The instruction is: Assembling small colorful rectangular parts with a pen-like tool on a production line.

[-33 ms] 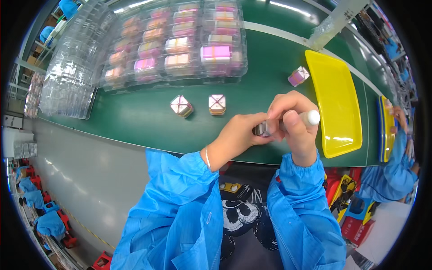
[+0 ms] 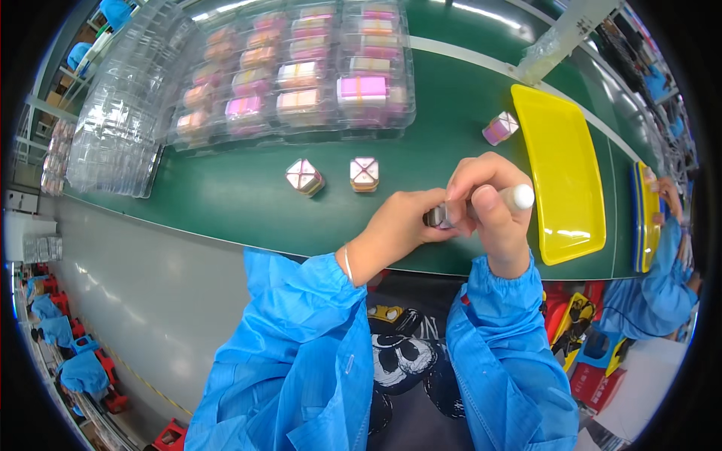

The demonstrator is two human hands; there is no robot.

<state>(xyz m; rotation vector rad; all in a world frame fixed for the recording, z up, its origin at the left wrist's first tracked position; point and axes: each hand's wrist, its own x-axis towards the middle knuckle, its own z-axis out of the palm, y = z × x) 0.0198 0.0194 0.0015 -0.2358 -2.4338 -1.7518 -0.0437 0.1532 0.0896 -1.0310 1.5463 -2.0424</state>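
Note:
My left hand (image 2: pixel 402 223) is closed, thumb and fingers pinching a small dark and silvery piece (image 2: pixel 436 217) that is mostly hidden. Meeting it, my right hand (image 2: pixel 492 210) wraps round a pale, pen-like stick with a rounded white end (image 2: pixel 520 197); its other end is hidden by the fingers, near the piece. Beyond my left hand stand two small blocks with white tops crossed by dark pinkish lines, a tilted block (image 2: pixel 304 178) and an upright block (image 2: pixel 364 174). A third, pink-sided block (image 2: pixel 500 128) lies beyond my right hand, beside a yellow tray (image 2: pixel 565 225).
Clear plastic trays (image 2: pixel 293 124) filled with pink, white and orange banded blocks cover the far left of the green table (image 2: pixel 226 192). Stacked clear trays (image 2: pixel 113 128) stand left of them. At right, another person's hand (image 2: pixel 669 197) is over more trays (image 2: pixel 643 225).

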